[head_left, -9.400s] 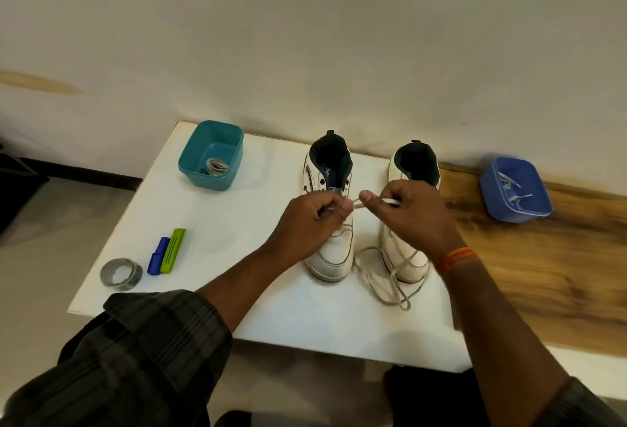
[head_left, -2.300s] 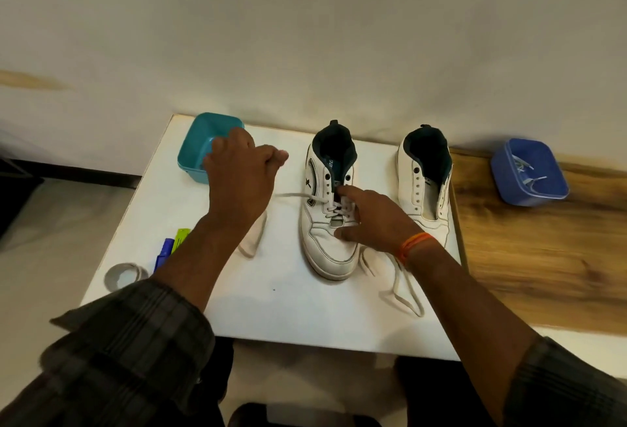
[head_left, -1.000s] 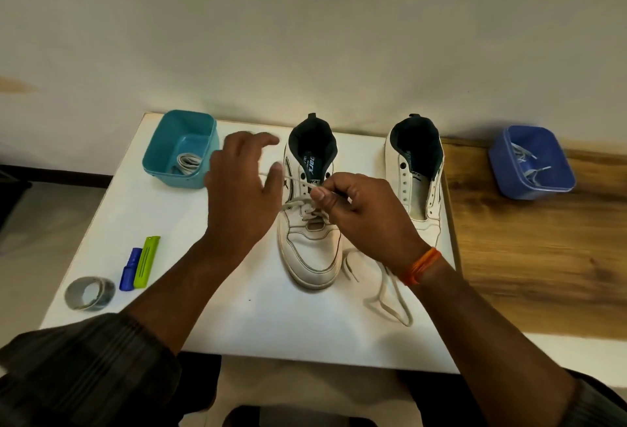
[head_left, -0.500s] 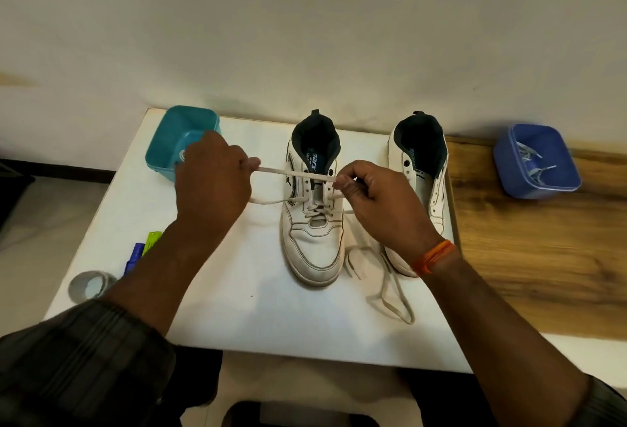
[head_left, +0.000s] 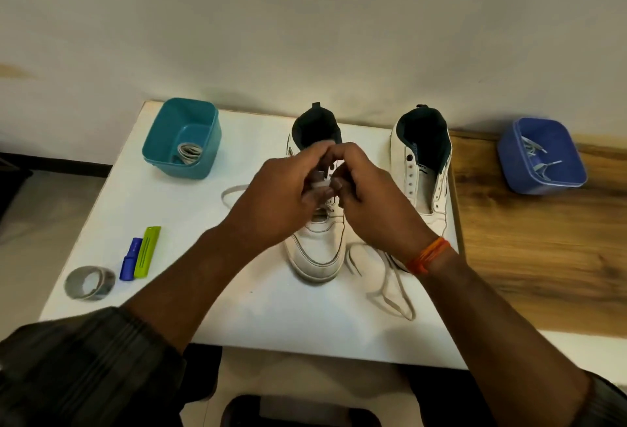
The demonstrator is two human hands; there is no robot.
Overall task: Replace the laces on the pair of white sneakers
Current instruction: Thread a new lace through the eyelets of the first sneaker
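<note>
White sneakers [head_left: 317, 250] [head_left: 424, 168] upright, side by side — cream lace [head_left: 386, 287] trailing between.

A white rectangular surface [head_left: 258, 311] carries two white high-top sneakers [head_left: 317, 257] [head_left: 422, 168], a teal plastic tub [head_left: 181, 138], a grey tape roll [head_left: 90, 282], a blue and green plastic tool [head_left: 140, 253] and loose white laces [head_left: 390, 287]. Adjoining it (to the right) a wood-grain top [head_left: 543, 240] bears a blue plastic tub [head_left: 543, 155].
</note>
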